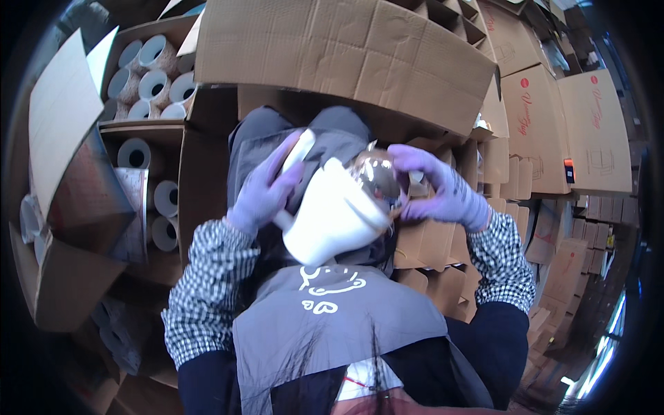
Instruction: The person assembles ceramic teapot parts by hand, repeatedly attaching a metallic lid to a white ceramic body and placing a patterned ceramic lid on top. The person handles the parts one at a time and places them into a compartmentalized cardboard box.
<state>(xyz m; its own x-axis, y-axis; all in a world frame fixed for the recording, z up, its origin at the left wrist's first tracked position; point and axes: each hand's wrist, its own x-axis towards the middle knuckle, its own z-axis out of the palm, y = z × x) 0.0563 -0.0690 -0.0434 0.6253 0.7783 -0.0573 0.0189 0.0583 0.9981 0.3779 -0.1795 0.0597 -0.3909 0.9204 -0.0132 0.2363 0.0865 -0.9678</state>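
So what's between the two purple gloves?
In the head view, a white jug and a shiny piece sit between the left hand and right hand.

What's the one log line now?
left hand: on white jug handle | right hand: cupped at silver dome | jug: tilted above lap

A cluttered room is crowded with packaging. A wide, plain brown cardboard panel (332, 52) spans the far side; big, rectangular tan cardboard cartons (536, 135) printed in red stand at right. Near the blurred right rim, a dark brown floor, possibly wooden (579, 328), meets a narrow bluish-white streak of light (603, 356).
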